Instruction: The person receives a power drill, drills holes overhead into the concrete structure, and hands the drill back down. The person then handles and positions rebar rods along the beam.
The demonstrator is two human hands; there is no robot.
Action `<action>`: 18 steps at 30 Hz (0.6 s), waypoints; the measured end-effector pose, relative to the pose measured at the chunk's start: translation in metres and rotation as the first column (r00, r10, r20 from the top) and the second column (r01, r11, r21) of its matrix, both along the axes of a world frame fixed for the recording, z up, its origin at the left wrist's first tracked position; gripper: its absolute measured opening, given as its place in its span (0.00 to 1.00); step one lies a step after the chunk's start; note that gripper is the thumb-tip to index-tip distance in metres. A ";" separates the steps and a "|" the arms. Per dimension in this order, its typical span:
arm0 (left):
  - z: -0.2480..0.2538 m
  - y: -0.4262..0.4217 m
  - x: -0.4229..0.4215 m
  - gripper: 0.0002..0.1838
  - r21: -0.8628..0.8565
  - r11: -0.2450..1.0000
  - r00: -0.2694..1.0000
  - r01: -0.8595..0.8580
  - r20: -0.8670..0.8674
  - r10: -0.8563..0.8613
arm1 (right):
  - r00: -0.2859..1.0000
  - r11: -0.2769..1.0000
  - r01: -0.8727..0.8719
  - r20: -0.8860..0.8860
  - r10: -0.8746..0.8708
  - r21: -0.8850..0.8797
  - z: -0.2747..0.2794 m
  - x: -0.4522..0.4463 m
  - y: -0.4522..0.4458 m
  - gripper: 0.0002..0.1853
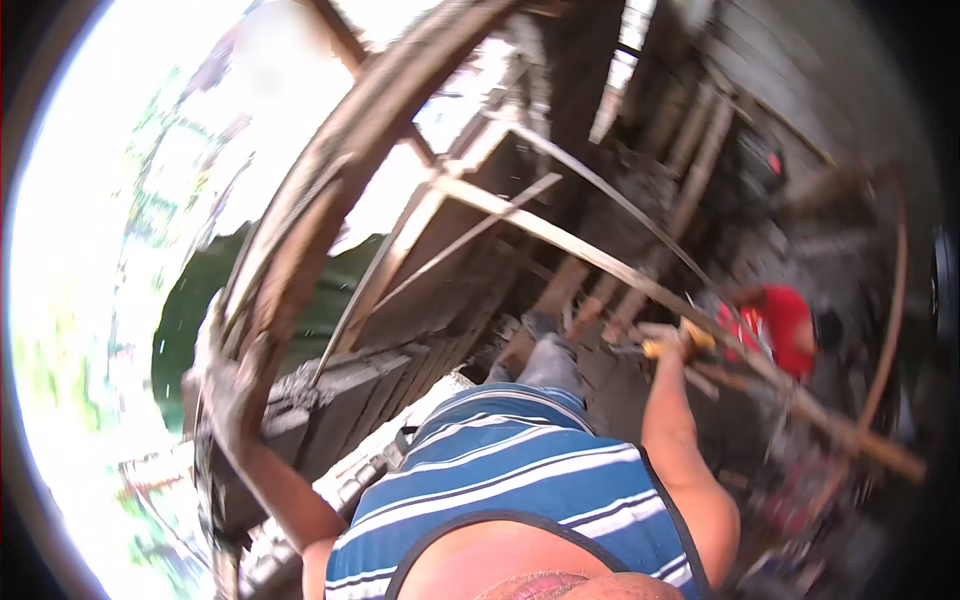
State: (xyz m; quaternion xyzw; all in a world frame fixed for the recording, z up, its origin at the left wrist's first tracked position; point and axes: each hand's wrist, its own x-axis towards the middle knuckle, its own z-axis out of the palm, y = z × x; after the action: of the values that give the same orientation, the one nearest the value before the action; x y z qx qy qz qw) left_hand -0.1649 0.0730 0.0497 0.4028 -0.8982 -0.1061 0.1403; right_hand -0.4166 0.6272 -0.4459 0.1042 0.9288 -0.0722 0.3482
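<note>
At the left, my left hand is wrapped round the lower part of a thick, curved wooden beam that rises toward the top of the view. My right hand is closed on a tool with a yellow handle, right of my legs. The rest of the tool is blurred, so its kind cannot be told. A long pale wooden strip runs diagonally just beyond my right hand.
A person in a red shirt is below at the right, beyond the long strip. Thin crossed wooden pieces stand ahead. A broken wall edge lies at the left. A grey wall is at the upper right.
</note>
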 end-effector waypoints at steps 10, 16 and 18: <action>-0.002 -0.016 0.015 0.39 -0.097 0.995 1.000 0.016 0.014 -0.015 | 0.669 0.667 0.674 -0.121 -0.733 -0.316 -0.072 0.042 0.051 0.26; -0.006 -0.012 0.008 0.38 -0.074 0.997 1.000 0.006 -0.007 -0.006 | 0.566 0.593 0.718 -0.190 -0.802 -0.364 -0.097 0.071 0.107 0.27; -0.004 -0.010 0.005 0.38 -0.059 0.998 1.000 0.002 -0.016 -0.003 | 0.568 0.618 0.693 -0.248 -0.785 -0.370 -0.113 0.068 0.120 0.27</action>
State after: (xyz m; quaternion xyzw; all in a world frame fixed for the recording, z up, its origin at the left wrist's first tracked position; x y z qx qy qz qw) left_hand -0.1597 0.0632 0.0453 0.3965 -0.9003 -0.0829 0.1590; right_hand -0.3490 0.7476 -0.5587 0.4277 0.8316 -0.3386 0.1042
